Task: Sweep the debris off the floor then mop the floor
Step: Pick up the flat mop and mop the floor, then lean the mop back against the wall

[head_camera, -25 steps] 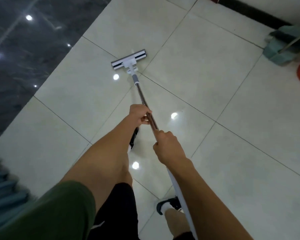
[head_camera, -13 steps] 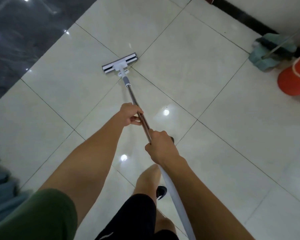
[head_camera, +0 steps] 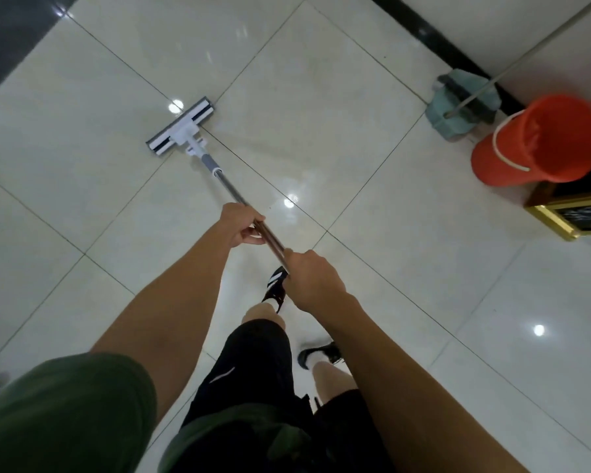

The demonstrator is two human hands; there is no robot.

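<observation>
A flat mop with a white and grey head (head_camera: 181, 125) lies flat on the glossy cream floor tiles (head_camera: 321, 97), its metal pole (head_camera: 226, 186) slanting back toward me. My left hand (head_camera: 241, 224) grips the pole higher up the shaft. Just behind it, my right hand (head_camera: 313, 279) grips the pole nearer its end. The rest of the pole is hidden behind my right forearm. No debris shows on the tiles.
An orange bucket (head_camera: 539, 141) stands at the right by the wall. Beside it a green dustpan with a broom (head_camera: 464, 100) leans on the black skirting. A gold-framed board (head_camera: 574, 213) sits at the right edge. Dark tiles (head_camera: 11, 32) lie far left. My feet stand below the hands.
The view has swung right, bringing the bucket and framed board into sight. The mop head has slid over the tiles with both hands keeping their grip, and my feet have stepped.
</observation>
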